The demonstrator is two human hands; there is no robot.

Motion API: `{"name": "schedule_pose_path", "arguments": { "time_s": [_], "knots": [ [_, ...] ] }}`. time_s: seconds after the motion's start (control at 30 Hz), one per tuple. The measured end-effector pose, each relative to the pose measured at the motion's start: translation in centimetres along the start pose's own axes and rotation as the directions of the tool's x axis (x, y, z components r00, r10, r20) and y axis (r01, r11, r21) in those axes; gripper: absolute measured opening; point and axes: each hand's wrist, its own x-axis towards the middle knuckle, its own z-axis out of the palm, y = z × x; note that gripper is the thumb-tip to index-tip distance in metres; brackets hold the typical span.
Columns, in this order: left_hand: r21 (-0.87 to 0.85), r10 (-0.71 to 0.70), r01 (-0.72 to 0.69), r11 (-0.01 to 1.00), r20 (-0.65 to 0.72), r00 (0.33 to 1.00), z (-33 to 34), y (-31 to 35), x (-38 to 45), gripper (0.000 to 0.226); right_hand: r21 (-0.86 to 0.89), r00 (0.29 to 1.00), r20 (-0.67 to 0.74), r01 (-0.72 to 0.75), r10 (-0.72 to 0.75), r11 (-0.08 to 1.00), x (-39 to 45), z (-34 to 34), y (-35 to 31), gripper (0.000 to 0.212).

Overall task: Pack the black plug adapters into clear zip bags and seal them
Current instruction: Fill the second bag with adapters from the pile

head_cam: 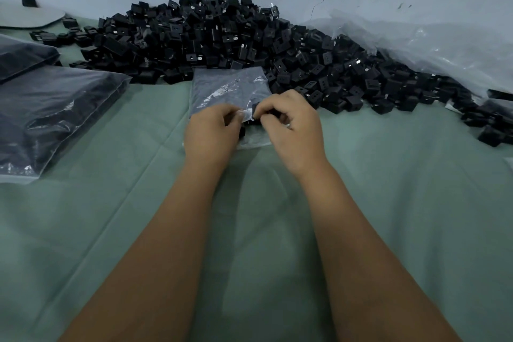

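Clearly most of the work lies ahead: the heap of loose black plug adapters point(227, 39) against the wall is large. One clear zip bag point(227, 89) lies flat on the green-covered worktop point(388, 175) just before the heap; its near edge is pinched by the left hand point(212, 132) and the right hand point(291, 125), fingers curled, with an adapter point(251, 116) apparently between them at the bag's mouth. Filled bags point(52, 114) lie at the left, seemingly finished. Crumpled plastic sheeting point(430, 41) sits at the right.
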Motion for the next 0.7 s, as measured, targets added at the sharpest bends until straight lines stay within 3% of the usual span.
{"name": "schedule_pose_path", "arguments": {
  "time_s": [0.1,0.2,0.3,0.4,0.5,0.7],
  "knots": [
    [-0.013,0.003,-0.003,1.0,0.006,1.0,0.0,0.0,0.0,0.018,-0.014,0.991,0.124,-0.055,0.056,0.998,0.0,0.0,-0.3,0.017],
    [-0.014,0.002,-0.001,1.0,0.014,1.0,0.0,-0.1,0.1,0.018,-0.228,0.972,0.224,-0.025,0.078,0.973,0.1,0.0,-0.1,0.02],
    [-0.038,-0.005,0.005,0.999,0.003,1.0,0.2,-0.1,0.1,0.017,-0.511,0.961,0.276,0.122,0.028,0.851,-0.2,0.5,0.0,0.022],
    [-0.038,0.007,-0.008,0.999,-0.016,1.0,0.3,-0.2,0.1,0.017,-0.665,0.953,0.302,0.209,0.003,0.717,-0.6,1.3,-0.2,0.024],
    [-0.032,0.034,-0.035,0.999,-0.03,0.999,0.4,-0.2,0.0,0.015,-0.721,0.952,0.307,0.219,0.019,0.657,-0.9,2.1,-0.5,0.025],
    [-0.022,0.04,-0.041,0.999,-0.037,0.999,0.5,-0.2,-0.1,0.015,-0.752,0.958,0.276,0.169,0.072,0.637,-1.1,2.7,-1.0,0.029]
  ]
}}
